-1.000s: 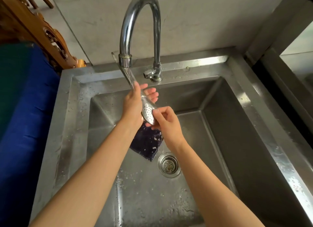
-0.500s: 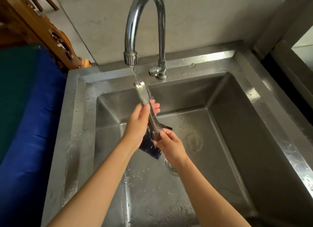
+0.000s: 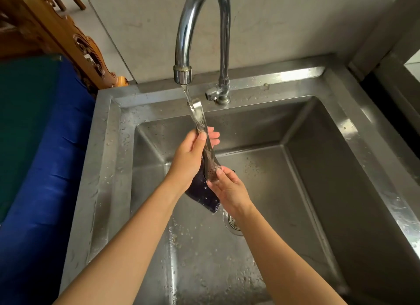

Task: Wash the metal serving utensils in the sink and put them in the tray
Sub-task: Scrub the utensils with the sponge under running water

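Spoon [image 3: 200, 120]: perforated steel, judged stiff, light and slippery while wet. Held handle-up over the sink [image 3: 109, 168], in the tap [image 3: 181, 72] stream. Left hand [image 3: 186, 159] wraps the shaft; right hand [image 3: 229, 188] pinches the bowl. Best hold: the shaft, firmly.

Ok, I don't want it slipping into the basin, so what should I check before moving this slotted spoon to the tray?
1. Left hand grips the slotted spoon by its handle: ok.
2. Right hand pinches its perforated head: ok.
3. Water from the faucet hits the handle end: ok.
4. Residue rinsed off: cannot tell.
5. Tray in view: not ok, none visible.
6. Dark cloth out of the way: cannot tell, it hangs behind the left hand.
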Action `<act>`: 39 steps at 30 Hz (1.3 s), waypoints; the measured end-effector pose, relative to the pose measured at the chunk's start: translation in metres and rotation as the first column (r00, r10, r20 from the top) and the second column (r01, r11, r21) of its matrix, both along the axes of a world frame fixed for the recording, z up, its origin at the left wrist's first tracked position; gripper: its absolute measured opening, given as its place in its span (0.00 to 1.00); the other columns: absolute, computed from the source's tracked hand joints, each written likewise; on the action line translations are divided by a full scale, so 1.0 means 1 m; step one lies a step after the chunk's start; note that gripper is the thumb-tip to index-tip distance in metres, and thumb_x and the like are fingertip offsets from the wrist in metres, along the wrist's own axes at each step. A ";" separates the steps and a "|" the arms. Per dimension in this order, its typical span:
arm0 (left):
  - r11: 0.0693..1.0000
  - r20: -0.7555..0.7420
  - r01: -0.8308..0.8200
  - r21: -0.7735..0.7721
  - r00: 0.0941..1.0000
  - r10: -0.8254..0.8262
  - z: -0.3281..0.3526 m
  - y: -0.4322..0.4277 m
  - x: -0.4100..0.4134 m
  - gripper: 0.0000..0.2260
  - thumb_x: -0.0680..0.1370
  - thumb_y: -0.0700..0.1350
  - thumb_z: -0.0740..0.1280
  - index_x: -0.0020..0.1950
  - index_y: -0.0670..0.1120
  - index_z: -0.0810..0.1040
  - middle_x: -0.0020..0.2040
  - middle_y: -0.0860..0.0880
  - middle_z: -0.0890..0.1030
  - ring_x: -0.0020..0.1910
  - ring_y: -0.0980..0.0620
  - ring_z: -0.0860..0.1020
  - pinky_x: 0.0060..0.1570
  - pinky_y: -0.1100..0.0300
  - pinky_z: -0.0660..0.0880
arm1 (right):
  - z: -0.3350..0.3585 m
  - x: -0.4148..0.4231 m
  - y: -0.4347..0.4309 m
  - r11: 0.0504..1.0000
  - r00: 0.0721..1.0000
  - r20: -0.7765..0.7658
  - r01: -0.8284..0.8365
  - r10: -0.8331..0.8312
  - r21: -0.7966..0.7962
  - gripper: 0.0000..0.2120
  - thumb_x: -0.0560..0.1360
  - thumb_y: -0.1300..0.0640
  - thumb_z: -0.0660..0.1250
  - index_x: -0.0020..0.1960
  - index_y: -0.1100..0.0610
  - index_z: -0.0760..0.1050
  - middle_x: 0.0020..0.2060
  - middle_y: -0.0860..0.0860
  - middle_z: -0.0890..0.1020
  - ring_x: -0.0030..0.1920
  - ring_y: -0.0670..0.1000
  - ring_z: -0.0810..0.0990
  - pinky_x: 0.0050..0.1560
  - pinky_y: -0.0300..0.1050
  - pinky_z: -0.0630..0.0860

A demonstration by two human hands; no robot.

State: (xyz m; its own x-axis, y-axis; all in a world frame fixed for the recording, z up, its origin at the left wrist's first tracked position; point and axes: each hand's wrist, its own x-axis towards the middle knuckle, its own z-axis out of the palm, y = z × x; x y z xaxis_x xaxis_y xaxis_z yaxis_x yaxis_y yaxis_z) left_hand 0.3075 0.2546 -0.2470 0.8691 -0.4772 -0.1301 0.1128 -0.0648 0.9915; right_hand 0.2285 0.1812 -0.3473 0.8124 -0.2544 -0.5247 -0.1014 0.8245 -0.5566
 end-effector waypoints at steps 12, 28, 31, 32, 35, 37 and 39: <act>0.997 0.021 -0.047 -0.067 0.999 0.048 0.011 -0.007 0.032 0.11 0.83 0.43 0.54 0.58 0.44 0.73 0.52 0.50 0.81 0.51 0.54 0.81 0.56 0.57 0.77 | 0.017 0.018 -0.003 0.992 0.995 0.089 0.029 -0.040 0.119 0.18 0.81 0.54 0.54 0.68 0.62 0.67 0.59 0.57 0.77 0.53 0.51 0.79 0.60 0.45 0.75; 0.696 -0.720 -0.595 -0.401 0.674 0.162 -0.033 -0.005 0.051 0.11 0.82 0.41 0.55 0.58 0.36 0.70 0.53 0.38 0.80 0.43 0.47 0.84 0.41 0.51 0.82 | 0.066 0.011 -0.038 0.947 0.982 0.187 0.087 -0.029 -0.310 0.11 0.79 0.60 0.59 0.56 0.53 0.77 0.52 0.53 0.83 0.57 0.51 0.80 0.53 0.39 0.78; 0.700 -0.780 -0.614 -0.364 0.612 0.131 -0.039 -0.006 0.047 0.10 0.82 0.42 0.55 0.56 0.37 0.70 0.51 0.39 0.80 0.45 0.45 0.83 0.41 0.51 0.81 | 0.079 0.010 -0.035 0.834 0.988 0.152 0.063 0.025 -0.548 0.12 0.79 0.60 0.59 0.57 0.52 0.77 0.51 0.52 0.83 0.54 0.48 0.82 0.51 0.37 0.78; 0.697 -0.804 -0.628 -0.347 0.581 0.123 -0.039 -0.007 0.047 0.10 0.82 0.42 0.54 0.56 0.37 0.70 0.49 0.39 0.80 0.45 0.44 0.82 0.42 0.50 0.81 | 0.083 0.010 -0.033 0.750 0.992 0.122 0.050 0.041 -0.659 0.12 0.79 0.61 0.60 0.59 0.53 0.77 0.50 0.51 0.83 0.51 0.45 0.82 0.51 0.36 0.77; 0.596 -0.908 -0.742 -0.307 0.415 0.048 -0.032 -0.013 0.053 0.10 0.83 0.41 0.51 0.50 0.36 0.68 0.40 0.39 0.75 0.38 0.47 0.76 0.39 0.54 0.75 | 0.093 0.012 -0.026 0.415 0.984 0.090 0.017 0.156 -0.910 0.15 0.77 0.62 0.62 0.62 0.50 0.76 0.40 0.42 0.83 0.37 0.36 0.77 0.43 0.24 0.70; 0.549 -0.943 -0.795 -0.257 0.330 0.036 -0.023 -0.015 0.062 0.14 0.83 0.43 0.51 0.43 0.38 0.69 0.31 0.42 0.73 0.32 0.51 0.71 0.31 0.59 0.74 | 0.100 0.013 -0.024 0.299 0.958 0.110 0.026 0.266 -0.954 0.20 0.77 0.62 0.63 0.60 0.39 0.74 0.40 0.32 0.80 0.42 0.34 0.78 0.46 0.24 0.69; 0.489 -0.966 -0.846 -0.213 0.257 0.024 -0.010 -0.015 0.068 0.15 0.83 0.46 0.52 0.40 0.41 0.67 0.24 0.45 0.70 0.27 0.54 0.68 0.25 0.63 0.70 | 0.107 0.019 -0.024 0.321 0.961 0.106 0.018 0.257 -0.947 0.21 0.76 0.62 0.64 0.56 0.34 0.74 0.43 0.35 0.83 0.45 0.42 0.81 0.47 0.33 0.75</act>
